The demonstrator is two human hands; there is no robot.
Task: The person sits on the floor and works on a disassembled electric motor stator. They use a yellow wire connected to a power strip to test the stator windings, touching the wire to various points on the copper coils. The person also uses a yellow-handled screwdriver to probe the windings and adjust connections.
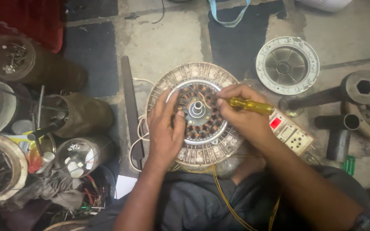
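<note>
My right hand has its fingers curled tight around a yellow-handled screwdriver, the handle lying across the centre-right of the frame and the tip hidden among the windings. My left hand lies flat with fingers loosely spread, pressing on the left rim of the fan motor stator at the middle of the picture, just above my lap.

The risk I see is the hidden tip slipping off and gouging the copper coils, since I cannot tell what it bears on; the left fingers sit close enough to catch a slip too. The loose white wire trailing at the left edge could snag if the stator turns.

The stator looks round, with a dusty pale outer ring, a bright metal inner ring, brownish coils and a short shaft at its hub.

Further out: a dark metal bar to the left, tins of screws at lower left, a round motor cover at upper right, a beige switch box on the floor at right
</note>
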